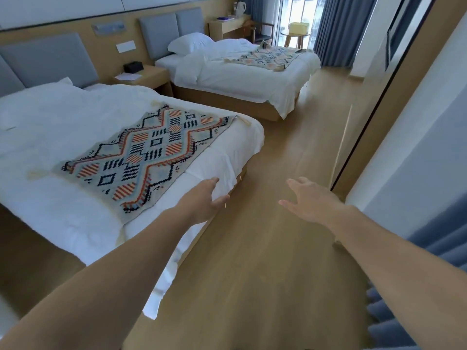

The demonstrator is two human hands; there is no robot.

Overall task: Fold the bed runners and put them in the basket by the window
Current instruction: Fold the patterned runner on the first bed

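Hotel room, twin beds – contents as seen from the head view.

- Near bed: white bedding. A bed runner lay flat and unfolded across its foot end, woven in a diamond pattern of orange, black and pale blue, with cream tassels at the corners.
- Far bed: white bedding and one pillow at the head. A second runner of similar pattern lay across its foot end, rumpled, with one corner turned up.
- Basket: pale yellow. It stood on a small round desk at the window, beyond the far bed and well apart from both runners.
- Left hand: held nothing, fingers relaxed and spread. It was stretched out at the foot corner of the near bed, just beside the near runner's edge – whether it touched the sheet could not be told.
- Right hand: held nothing, fingers loosely extended. It was raised over the wooden floor, apart from the left hand.
- Nightstand: between the beds, bearing a black tissue box and a sheet of paper.
- Writing desk: against the wall, with a white kettle on it and a dark chair beside it.
- Blue curtains: hung at the window.
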